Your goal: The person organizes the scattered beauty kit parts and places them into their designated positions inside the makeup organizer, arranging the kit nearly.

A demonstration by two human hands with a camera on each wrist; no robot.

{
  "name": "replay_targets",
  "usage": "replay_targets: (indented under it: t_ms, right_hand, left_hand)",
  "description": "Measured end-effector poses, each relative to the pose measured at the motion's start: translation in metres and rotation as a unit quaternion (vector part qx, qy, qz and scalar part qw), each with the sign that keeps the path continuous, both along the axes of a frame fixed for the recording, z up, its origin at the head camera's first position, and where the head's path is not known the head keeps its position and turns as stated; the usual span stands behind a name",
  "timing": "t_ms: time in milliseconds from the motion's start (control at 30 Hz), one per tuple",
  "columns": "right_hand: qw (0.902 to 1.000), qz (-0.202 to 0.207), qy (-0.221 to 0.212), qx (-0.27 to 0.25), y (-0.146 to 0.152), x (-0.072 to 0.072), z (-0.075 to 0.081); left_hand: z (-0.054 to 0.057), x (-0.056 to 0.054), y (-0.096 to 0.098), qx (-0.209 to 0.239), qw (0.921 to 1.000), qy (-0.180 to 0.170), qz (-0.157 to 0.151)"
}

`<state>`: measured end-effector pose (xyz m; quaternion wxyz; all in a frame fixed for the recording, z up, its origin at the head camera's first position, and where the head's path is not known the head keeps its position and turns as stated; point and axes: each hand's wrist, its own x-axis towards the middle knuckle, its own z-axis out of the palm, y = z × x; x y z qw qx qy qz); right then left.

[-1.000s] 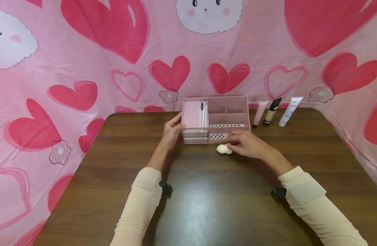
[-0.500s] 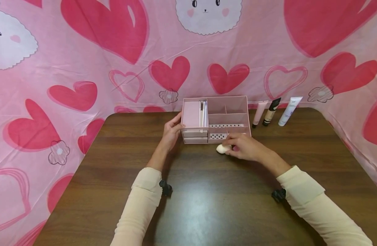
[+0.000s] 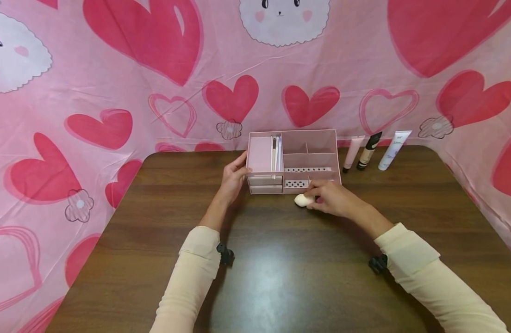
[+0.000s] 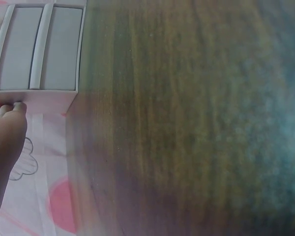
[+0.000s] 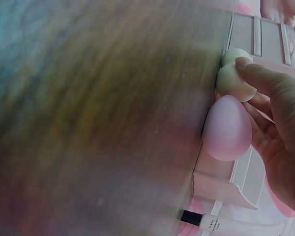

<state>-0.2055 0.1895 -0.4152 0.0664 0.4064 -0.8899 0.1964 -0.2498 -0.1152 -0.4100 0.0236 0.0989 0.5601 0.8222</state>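
Observation:
A pink makeup organizer (image 3: 309,162) stands at the back of the table. My left hand (image 3: 232,180) holds its left side, thumb at the front corner and fingers along the side wall. My right hand (image 3: 332,198) pinches a cream makeup sponge (image 3: 303,200), waisted in the middle, just in front of the organizer. In the right wrist view the thumb lies on this cream sponge (image 5: 234,81). A pink egg-shaped makeup sponge (image 5: 228,129) sits right beside it, mostly hidden under the right hand in the head view.
Makeup brushes (image 3: 275,155) stand in the organizer's left compartment, above two small drawers (image 3: 265,185). To the right of the organizer stand a pink tube (image 3: 353,154), a black-capped foundation bottle (image 3: 369,151) and a white tube (image 3: 394,151). A pink heart-print cloth (image 3: 164,92) hangs behind the table (image 3: 264,277).
My right hand has shifted slightly down, and its fingers have closed over the right part of the cream sponge. My left hand stays at the organizer's side.

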Motion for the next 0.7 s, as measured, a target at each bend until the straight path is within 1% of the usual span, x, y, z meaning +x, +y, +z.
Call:
replay_targets:
  t_ms: [333,567,700]
  right_hand:
    - [0.9998,0.001,-0.014,-0.011,-0.0004,-0.0001,0.0012]
    - [0.9994,0.0,-0.02,-0.028,0.0012,-0.0008,-0.0005]
    - [0.9989,-0.002,-0.029,-0.036,0.0013,-0.0003,0.0013]
  left_hand:
    - [-0.0007,-0.0003,-0.0006,-0.001,1.0,0.0,0.001]
    - [-0.0016,-0.0015,-0.0012,0.003,1.0,-0.003,-0.002]
    - [-0.0011,-0.0013,-0.0011,0.001,1.0,-0.003,-0.004]
